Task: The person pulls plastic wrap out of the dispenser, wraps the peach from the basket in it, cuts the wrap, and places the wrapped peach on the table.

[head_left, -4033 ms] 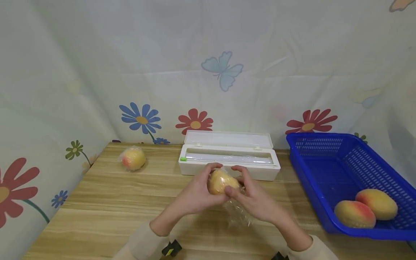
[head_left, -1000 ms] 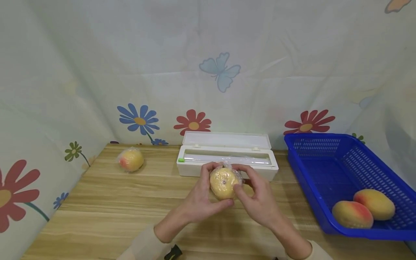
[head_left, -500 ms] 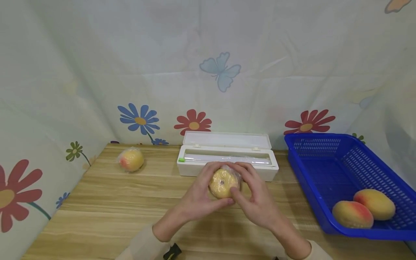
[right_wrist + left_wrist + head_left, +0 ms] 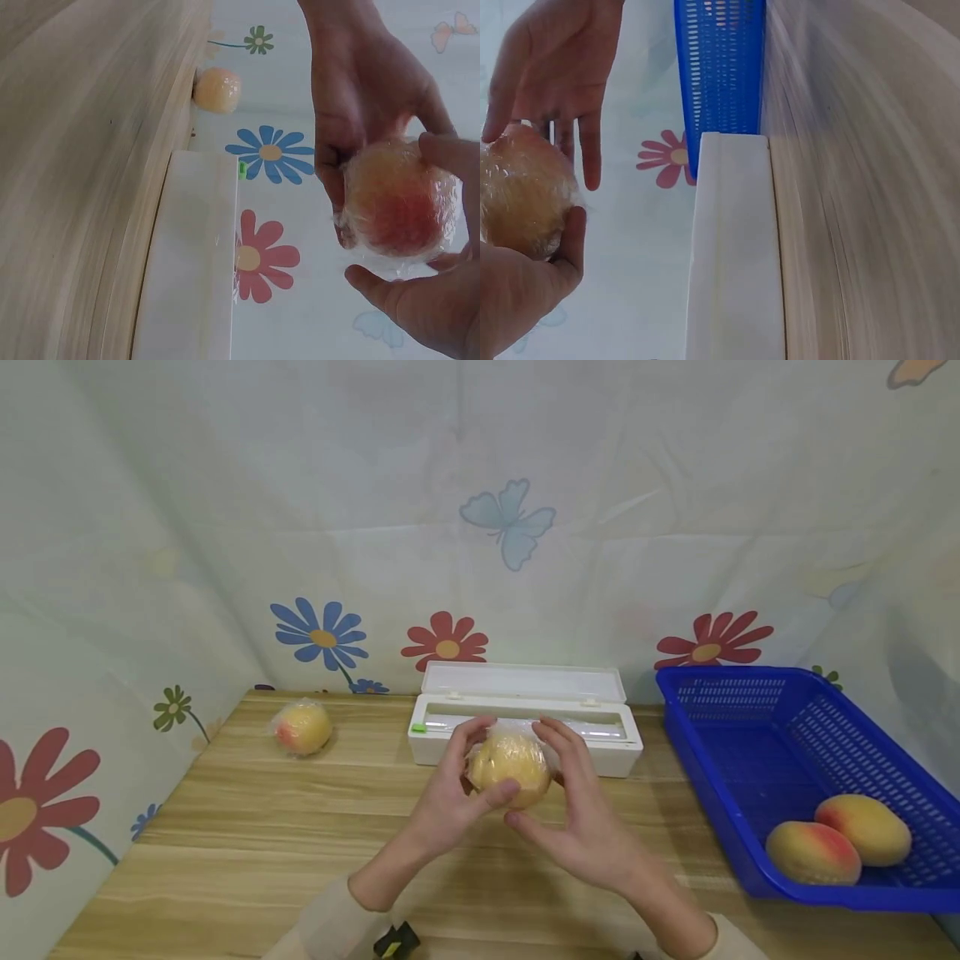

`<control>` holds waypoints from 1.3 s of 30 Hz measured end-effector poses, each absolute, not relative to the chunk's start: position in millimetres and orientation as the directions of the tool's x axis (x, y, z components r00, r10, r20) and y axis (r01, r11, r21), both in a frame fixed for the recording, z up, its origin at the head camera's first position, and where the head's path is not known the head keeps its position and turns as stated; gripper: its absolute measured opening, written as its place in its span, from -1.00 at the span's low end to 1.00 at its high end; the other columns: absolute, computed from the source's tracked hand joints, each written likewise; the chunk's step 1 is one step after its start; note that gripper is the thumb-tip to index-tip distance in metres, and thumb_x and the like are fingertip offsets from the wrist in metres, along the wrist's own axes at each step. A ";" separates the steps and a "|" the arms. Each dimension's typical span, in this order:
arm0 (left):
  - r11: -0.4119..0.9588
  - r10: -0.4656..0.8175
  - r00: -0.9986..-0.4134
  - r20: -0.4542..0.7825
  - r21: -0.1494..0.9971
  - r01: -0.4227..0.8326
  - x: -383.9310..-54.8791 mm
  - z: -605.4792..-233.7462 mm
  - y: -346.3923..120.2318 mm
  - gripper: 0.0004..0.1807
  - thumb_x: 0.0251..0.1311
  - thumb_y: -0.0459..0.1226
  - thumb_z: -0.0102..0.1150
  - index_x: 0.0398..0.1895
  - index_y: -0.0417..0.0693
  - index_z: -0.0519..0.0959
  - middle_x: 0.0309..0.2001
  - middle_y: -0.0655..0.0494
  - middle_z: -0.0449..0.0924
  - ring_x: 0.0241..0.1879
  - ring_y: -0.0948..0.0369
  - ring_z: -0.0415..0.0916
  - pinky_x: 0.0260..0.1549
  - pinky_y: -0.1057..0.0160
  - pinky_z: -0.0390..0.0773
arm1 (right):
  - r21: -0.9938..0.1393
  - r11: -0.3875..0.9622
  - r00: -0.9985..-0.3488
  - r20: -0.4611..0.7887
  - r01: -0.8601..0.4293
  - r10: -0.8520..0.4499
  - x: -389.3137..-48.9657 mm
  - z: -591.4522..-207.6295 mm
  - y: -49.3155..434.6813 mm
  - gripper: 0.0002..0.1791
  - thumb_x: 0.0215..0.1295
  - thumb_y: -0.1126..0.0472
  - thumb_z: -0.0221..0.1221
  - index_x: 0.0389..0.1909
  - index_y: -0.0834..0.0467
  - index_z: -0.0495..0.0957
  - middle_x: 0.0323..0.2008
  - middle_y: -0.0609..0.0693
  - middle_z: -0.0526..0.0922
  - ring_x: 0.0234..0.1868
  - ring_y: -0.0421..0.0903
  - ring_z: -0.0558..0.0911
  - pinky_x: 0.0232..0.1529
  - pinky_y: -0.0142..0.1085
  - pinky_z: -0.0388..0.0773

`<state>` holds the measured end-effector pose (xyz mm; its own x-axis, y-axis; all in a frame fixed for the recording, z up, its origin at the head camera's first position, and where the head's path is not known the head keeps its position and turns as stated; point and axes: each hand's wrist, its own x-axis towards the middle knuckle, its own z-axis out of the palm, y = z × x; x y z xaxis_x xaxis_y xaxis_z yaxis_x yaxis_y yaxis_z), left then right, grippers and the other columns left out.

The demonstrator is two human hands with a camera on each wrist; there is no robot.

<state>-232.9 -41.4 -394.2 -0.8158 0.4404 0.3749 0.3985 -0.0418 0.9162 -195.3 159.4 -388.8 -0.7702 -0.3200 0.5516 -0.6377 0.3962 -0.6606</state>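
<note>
Between the two hands, above the table, is a yellow peach (image 4: 517, 758) with a red blush, covered in clear cling film. My left hand (image 4: 450, 797) grips it from the left, thumb across its front and fingers behind. On the other side my right hand (image 4: 588, 818) is spread loosely around the fruit, its thumb tip right at the lower edge and its fingers fairly straight. Crinkled film stands out at the peach's edges. Behind the hands sits a white cling film box (image 4: 525, 735), lid up, with a roll inside.
A second film-wrapped peach (image 4: 303, 728) sits at the back left of the wooden table (image 4: 285, 843). At the right a blue plastic basket (image 4: 712, 802) holds two unwrapped peaches (image 4: 813, 853). A flower-printed cloth (image 4: 360, 568) hangs behind and at the sides.
The loose film hanging below the peach earlier is now wrapped against it. The peach has been turned, hiding its dimple, and my right fingers have spread away from it.
</note>
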 end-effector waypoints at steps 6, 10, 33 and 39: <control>-0.134 0.439 -0.788 0.432 0.899 0.418 -233.9 -394.8 -39.3 -0.22 0.39 0.03 0.26 0.49 -0.05 0.13 0.34 -0.11 0.26 0.17 -0.01 0.46 0.05 0.11 0.61 | -0.754 0.321 -0.818 0.503 -0.573 -0.280 -193.4 -387.5 155.5 0.10 0.13 0.27 0.52 0.60 0.11 0.06 0.43 0.08 0.30 0.39 0.03 0.38 0.22 -0.10 0.51; -0.154 0.447 -0.777 0.444 0.894 0.422 -232.0 -395.6 -37.1 -0.36 0.50 -0.04 0.14 0.42 -0.14 0.15 0.32 -0.14 0.31 0.19 0.01 0.46 0.10 0.12 0.58 | -0.757 0.280 -0.804 0.523 -0.590 -0.283 -196.1 -390.5 153.8 0.15 0.07 0.40 0.52 0.62 0.13 0.04 0.42 0.16 0.32 0.36 0.07 0.42 0.21 -0.17 0.50; 0.237 0.357 -0.827 0.434 0.814 0.530 -217.0 -380.1 -39.5 0.10 0.00 -0.07 0.63 0.56 0.48 0.12 0.38 0.13 0.19 0.31 0.13 0.24 0.06 -0.01 0.56 | -0.591 0.442 -0.721 0.657 -0.675 -0.222 -200.4 -391.9 156.6 0.07 -0.11 0.51 0.57 0.49 0.18 0.29 0.28 0.13 0.49 0.15 0.00 0.56 -0.01 -0.14 0.66; 0.332 0.346 -0.814 0.466 0.751 0.571 -210.7 -380.8 -35.2 0.05 -0.05 -0.11 0.67 0.51 0.29 0.24 0.24 0.17 0.29 0.14 0.25 0.42 0.10 0.13 0.56 | -0.487 0.467 -0.647 0.707 -0.738 -0.285 -199.8 -396.1 155.6 0.05 -0.07 0.47 0.56 0.49 0.21 0.28 0.29 0.14 0.49 0.11 -0.02 0.57 -0.03 -0.17 0.67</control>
<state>-210.7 -35.2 -380.8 -0.8143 0.3458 0.4662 0.5710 0.3325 0.7506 -199.8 155.6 -396.1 -0.6472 -0.2853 0.7070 -0.7381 0.4665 -0.4874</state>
